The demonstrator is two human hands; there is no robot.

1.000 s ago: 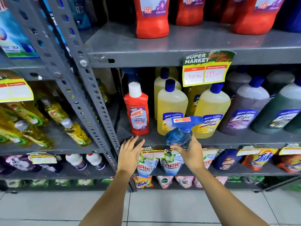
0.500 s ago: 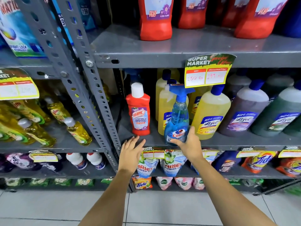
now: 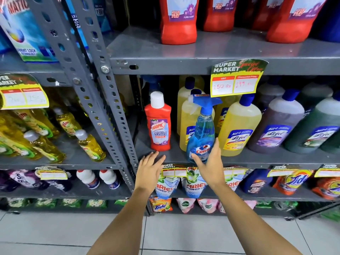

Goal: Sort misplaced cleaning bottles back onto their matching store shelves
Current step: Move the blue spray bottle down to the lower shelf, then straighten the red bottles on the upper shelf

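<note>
A blue Colin spray bottle (image 3: 201, 133) stands upright at the front edge of the grey middle shelf (image 3: 276, 160), in front of yellow Lizol bottles (image 3: 239, 129). My right hand (image 3: 209, 166) cups its base, thumb on the left and fingers on the right. My left hand (image 3: 149, 170) is flat and open against the shelf edge. It sits just below a red Harpic bathroom cleaner bottle (image 3: 159, 124), without touching the bottle.
Purple and green Lizol bottles (image 3: 276, 129) fill the shelf to the right. Large red bottles (image 3: 178, 21) stand on the shelf above. A yellow price tag (image 3: 237, 80) hangs from that shelf. A perforated grey upright (image 3: 103, 100) divides off the dish-liquid shelf (image 3: 55, 159) at left.
A second ago the spray bottle was tipped toward me in my right hand. It has since been stood upright on the shelf, and my left hand has barely moved.
</note>
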